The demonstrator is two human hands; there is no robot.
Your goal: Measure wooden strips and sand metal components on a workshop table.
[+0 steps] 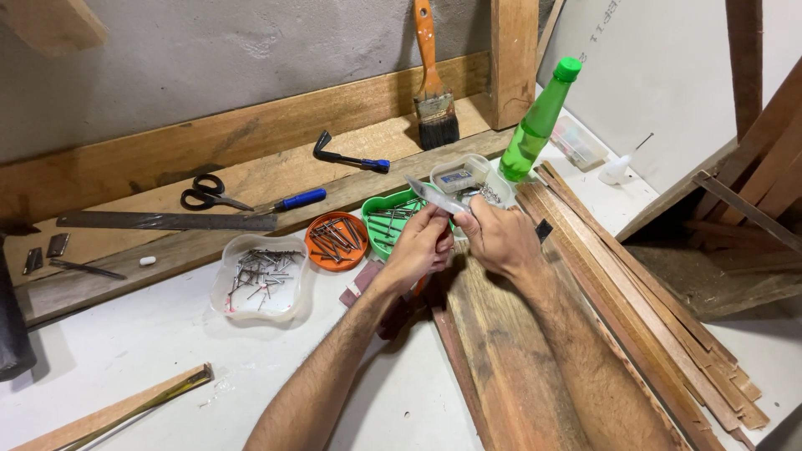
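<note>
My left hand (420, 246) and my right hand (498, 238) meet above the bench, both pinching a small silvery utility knife (434, 196) whose pointed end sticks out up and to the left. My hands hover over a green dish (378, 219) of nails and a dark wooden plank (501, 351). The rest of the knife is hidden inside my fingers.
A clear dish (234, 294) and an orange dish (313, 242) hold nails. A green bottle (539, 121), paintbrush (433, 79), scissors (209, 194), metal ruler (167, 221), blue-handled screwdriver (296, 200) and hex key (347, 157) lie behind. Thin wood strips (660, 317) are stacked at right.
</note>
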